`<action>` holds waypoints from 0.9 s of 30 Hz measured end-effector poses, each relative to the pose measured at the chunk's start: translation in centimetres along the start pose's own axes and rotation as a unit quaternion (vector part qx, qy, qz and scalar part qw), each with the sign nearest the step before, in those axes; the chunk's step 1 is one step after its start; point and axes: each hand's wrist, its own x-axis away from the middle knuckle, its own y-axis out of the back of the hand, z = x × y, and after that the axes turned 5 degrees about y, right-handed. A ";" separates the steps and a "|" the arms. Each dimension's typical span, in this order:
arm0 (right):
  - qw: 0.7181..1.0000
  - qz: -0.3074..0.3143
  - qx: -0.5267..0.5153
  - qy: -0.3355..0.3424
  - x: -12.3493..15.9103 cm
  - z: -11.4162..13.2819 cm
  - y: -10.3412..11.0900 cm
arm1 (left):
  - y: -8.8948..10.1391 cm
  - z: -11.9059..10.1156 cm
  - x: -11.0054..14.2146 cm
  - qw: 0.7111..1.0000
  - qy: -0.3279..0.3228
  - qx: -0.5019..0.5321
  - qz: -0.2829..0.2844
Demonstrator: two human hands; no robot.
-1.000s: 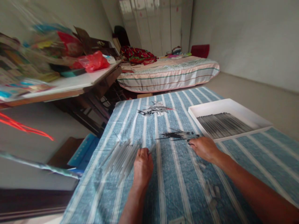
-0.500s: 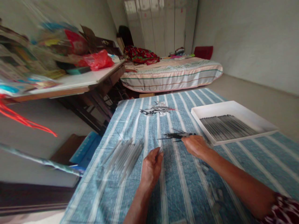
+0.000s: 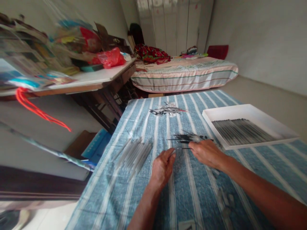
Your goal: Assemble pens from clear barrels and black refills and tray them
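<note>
My left hand (image 3: 162, 166) is closed in a pinch on a thin grey tube whose tip shows at the fingertips. My right hand (image 3: 204, 152) is closed on a thin dark rod (image 3: 183, 148) that points left towards the left hand. The two sets of fingertips are a short gap apart over the blue striped tablecloth (image 3: 192, 191). A loose heap of thin dark rods (image 3: 188, 138) lies just beyond my right hand. To the left of my left hand lies a pile of grey tubes (image 3: 135, 154).
A white tray (image 3: 251, 110) at the right holds a row of several dark sticks. Another small heap of parts (image 3: 168, 110) lies further back on the table. A cluttered desk (image 3: 96, 78) stands at the left, and a bed (image 3: 187, 73) beyond it.
My left hand left the grey tube pile and moved right with a tube. My right hand drew back from the dark heap with a rod. The two hands came closer.
</note>
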 end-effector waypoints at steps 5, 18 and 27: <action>1.000 -0.002 0.020 0.021 0.5 0.4 1.0 | -0.1 -0.1 0.0 1.000 -0.018 -0.007 0.011; 0.989 -0.044 0.085 0.114 0.9 0.9 1.8 | 0.2 -0.7 0.4 0.995 -0.064 -0.007 0.072; 0.980 -0.112 0.020 0.164 1.3 1.0 2.5 | 0.3 -1.9 0.5 0.976 0.004 0.157 0.151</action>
